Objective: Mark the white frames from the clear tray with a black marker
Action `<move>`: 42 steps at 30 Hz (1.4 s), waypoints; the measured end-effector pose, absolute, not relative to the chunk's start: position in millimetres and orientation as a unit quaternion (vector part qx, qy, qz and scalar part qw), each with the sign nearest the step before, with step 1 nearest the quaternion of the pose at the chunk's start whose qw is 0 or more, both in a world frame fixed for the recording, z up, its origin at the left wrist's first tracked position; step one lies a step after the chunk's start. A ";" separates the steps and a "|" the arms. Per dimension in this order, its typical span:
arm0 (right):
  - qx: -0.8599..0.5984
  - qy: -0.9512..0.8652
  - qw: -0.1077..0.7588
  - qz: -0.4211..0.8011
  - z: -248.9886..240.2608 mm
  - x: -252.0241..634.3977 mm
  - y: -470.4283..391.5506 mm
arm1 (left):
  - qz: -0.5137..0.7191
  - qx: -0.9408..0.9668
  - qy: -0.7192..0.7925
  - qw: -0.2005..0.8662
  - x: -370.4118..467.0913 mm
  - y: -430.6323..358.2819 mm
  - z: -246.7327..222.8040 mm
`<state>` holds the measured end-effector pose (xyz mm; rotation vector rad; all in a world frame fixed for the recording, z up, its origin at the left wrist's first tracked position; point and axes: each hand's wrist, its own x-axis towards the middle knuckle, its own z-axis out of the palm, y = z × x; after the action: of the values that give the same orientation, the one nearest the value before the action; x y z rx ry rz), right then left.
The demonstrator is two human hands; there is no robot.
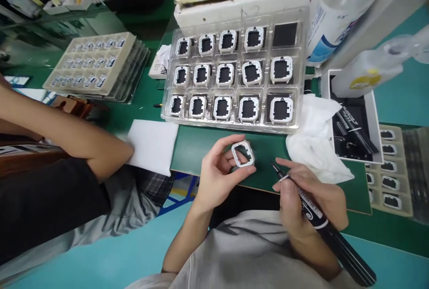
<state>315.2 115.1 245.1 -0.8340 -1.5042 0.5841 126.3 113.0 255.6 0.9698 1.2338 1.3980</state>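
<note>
Between thumb and fingers, my left hand (217,175) grips a white watch case frame (243,154), a rounded square with an open middle. It is held above the front edge of the green table. To its right, my right hand (311,195) is closed around a black marker pen (311,213), its fine tip pointing up and left toward the frame. Tip and frame are apart. Beyond both hands lies a clear plastic tray (234,123) with rows of similar white frames; its far right compartment shows only a black pad (284,34).
A white cloth (311,141) and a box (377,146) with black packets lie right, near two bottles (335,25). Another tray (409,177) is further right. Stacked trays (117,76) and a white pad (152,146) are left, beside another person's arm (83,141).
</note>
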 end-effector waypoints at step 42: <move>-0.389 -0.680 0.581 0.222 259.8 295.1 123.0 | 0.466 0.595 0.579 0.307 138.2 88.3 242.8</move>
<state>295.1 123.0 259.8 -0.9082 -1.5897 0.5179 138.2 88.3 242.8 1.5731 1.5310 1.2323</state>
